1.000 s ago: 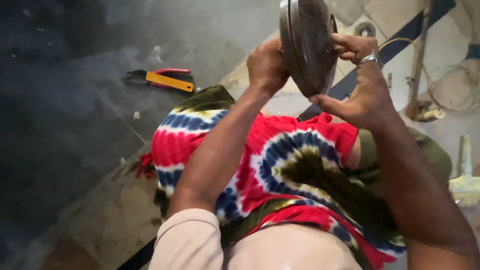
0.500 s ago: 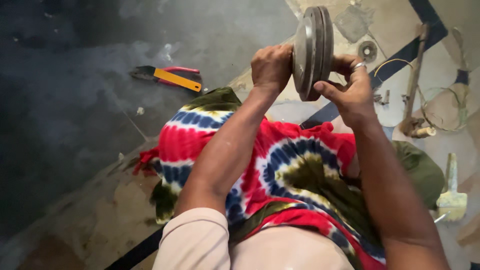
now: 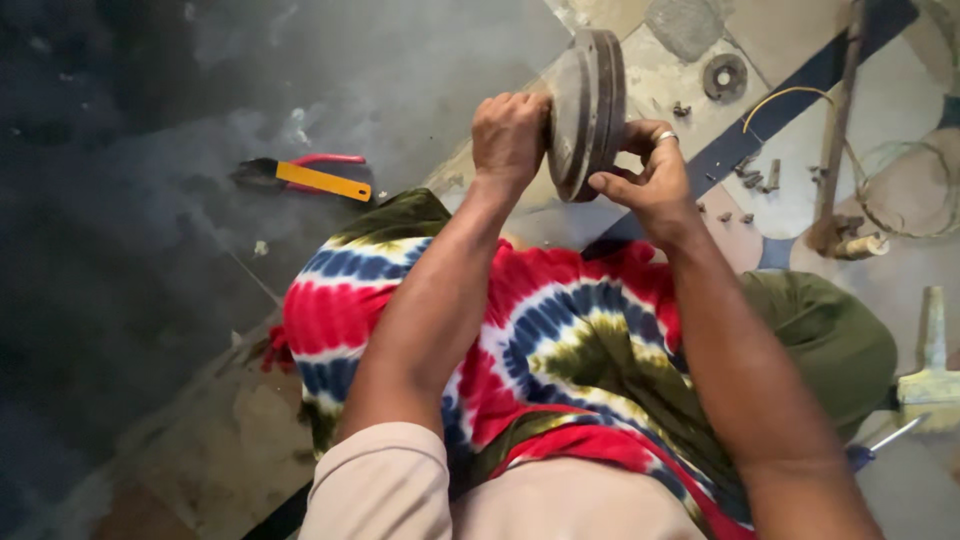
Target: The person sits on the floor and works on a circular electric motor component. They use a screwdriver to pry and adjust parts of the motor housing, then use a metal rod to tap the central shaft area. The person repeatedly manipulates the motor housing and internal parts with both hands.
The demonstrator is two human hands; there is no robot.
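Both hands hold a round grey metal disc assembly (image 3: 588, 110) edge-on above my lap. My left hand (image 3: 508, 138) is closed against its left face. My right hand (image 3: 652, 180), with a ring on one finger, grips its right face and rim with fingers spread around it. The disc looks like two or three stacked plates. Below it lies my lap, covered in a red, blue and green tie-dye cloth (image 3: 540, 340).
Pliers with yellow and red handles (image 3: 305, 177) lie on the dark floor to the left. A small metal ring (image 3: 724, 76), loose bolts (image 3: 755, 180), a hammer-like tool (image 3: 835, 140), coiled wire (image 3: 900, 185) and a pale metal tool (image 3: 930, 370) lie to the right.
The disc has turned from showing its face to nearly edge-on, and both hands have shifted with it, slightly lower and left in the view.
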